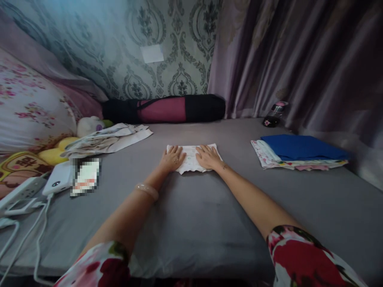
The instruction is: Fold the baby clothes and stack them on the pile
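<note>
A small white piece of cloth [190,158] with a faint print lies flat on the grey sheet [191,223]; its near edge is wavy. On its left part rests my left hand [173,158], palm down with the fingers stretched out. My right hand [208,156] lies flat on the cloth's right part, fingers pointing forward. Both hands press on the cloth from above and grasp nothing. The cloth's exact kind cannot be made out, since the hands cover both sides of it.
To the right is a stack of folded fabrics [302,149], blue on top, with a dark bottle [273,114] behind. Leftward lie crumpled pale cloth [110,139], a white power bank [58,179], a power strip [25,193] and cables. A black and pink long bag [164,109] lies along the wall.
</note>
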### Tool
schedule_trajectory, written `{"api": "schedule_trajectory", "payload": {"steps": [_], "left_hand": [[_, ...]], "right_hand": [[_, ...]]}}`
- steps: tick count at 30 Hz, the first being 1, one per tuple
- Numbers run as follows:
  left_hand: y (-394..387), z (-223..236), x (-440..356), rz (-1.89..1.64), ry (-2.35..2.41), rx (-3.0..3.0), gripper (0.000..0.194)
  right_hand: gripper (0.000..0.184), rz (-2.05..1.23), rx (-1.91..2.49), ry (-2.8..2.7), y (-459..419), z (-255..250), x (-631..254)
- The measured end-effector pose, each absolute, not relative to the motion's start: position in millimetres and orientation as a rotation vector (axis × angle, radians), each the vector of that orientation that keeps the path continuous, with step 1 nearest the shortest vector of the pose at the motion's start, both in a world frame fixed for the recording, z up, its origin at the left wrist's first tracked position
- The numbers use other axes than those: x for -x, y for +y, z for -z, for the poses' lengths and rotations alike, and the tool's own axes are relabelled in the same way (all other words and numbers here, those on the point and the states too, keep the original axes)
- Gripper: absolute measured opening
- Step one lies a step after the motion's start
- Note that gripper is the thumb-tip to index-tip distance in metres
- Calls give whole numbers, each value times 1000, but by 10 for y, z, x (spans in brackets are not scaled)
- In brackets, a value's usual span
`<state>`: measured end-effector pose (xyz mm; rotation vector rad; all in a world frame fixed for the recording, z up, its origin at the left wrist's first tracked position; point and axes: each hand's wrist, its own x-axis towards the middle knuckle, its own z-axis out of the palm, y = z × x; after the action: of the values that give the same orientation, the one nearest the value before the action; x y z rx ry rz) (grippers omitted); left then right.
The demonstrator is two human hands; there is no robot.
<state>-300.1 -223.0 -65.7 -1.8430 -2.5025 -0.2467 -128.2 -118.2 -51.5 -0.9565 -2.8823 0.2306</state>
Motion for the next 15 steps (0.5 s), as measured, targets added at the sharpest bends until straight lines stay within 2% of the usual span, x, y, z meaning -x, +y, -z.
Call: {"api": "schedule_trajectory", "payload": {"steps": [7, 15], "left_hand": [[-2435, 584, 3215, 183, -2487, 1885, 53], [-2581, 732, 3376, 377, -2623, 1828, 54]], "right_hand": [[59, -169, 1074, -2835, -1055, 485, 1124], [62, -193, 1164, -2847, -949, 581, 1064]]}}
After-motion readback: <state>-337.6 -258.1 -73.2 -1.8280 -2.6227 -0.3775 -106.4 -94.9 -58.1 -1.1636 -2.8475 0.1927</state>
